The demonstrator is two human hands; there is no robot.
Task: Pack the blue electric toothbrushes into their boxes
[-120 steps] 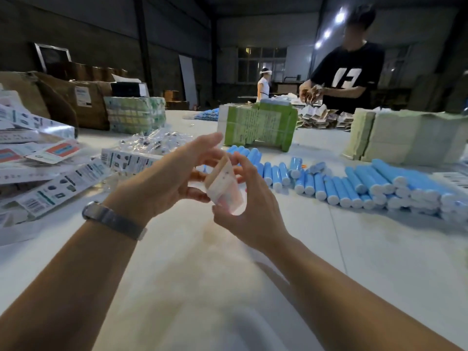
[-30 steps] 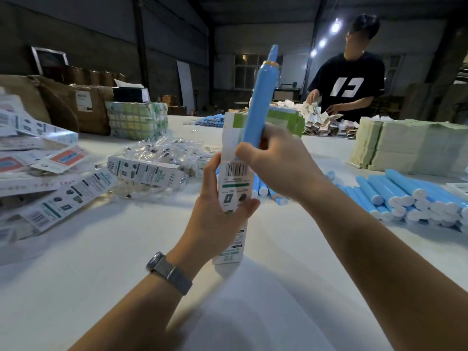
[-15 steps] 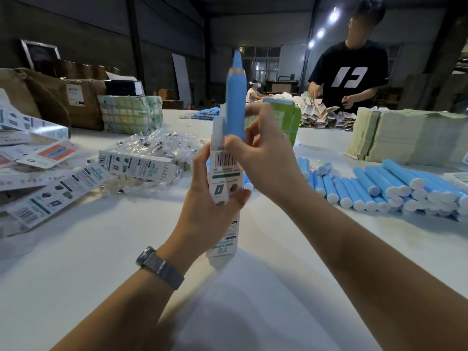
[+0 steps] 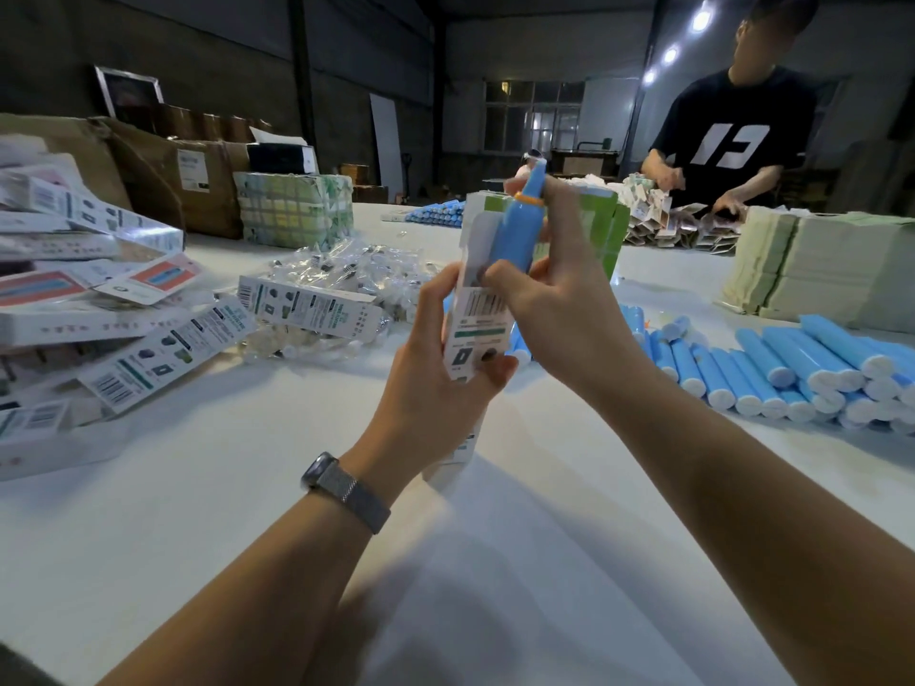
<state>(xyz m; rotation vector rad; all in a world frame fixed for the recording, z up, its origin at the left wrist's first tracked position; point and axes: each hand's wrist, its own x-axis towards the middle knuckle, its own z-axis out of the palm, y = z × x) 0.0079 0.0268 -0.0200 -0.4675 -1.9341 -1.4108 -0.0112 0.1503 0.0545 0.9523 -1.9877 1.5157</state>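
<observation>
My left hand (image 4: 435,383) grips an upright white toothbrush box (image 4: 478,321) with a barcode, its top flap open and its base near the table. My right hand (image 4: 559,299) holds a blue electric toothbrush (image 4: 520,225) that stands partly inside the box, its upper half sticking out of the top. A row of more blue toothbrushes (image 4: 772,368) lies on the white table at the right.
Filled and flat white boxes (image 4: 114,309) pile up at the left, next to a heap of clear bags (image 4: 346,269). A green carton (image 4: 599,225) stands behind my hands. Stacked pale sheets (image 4: 817,269) sit at the right; a person (image 4: 728,141) works across the table (image 4: 247,462).
The blue toothbrush has slid lower into the box since a second ago, and my right hand has moved down with it. Four seconds ago both hands were opening a flat box.
</observation>
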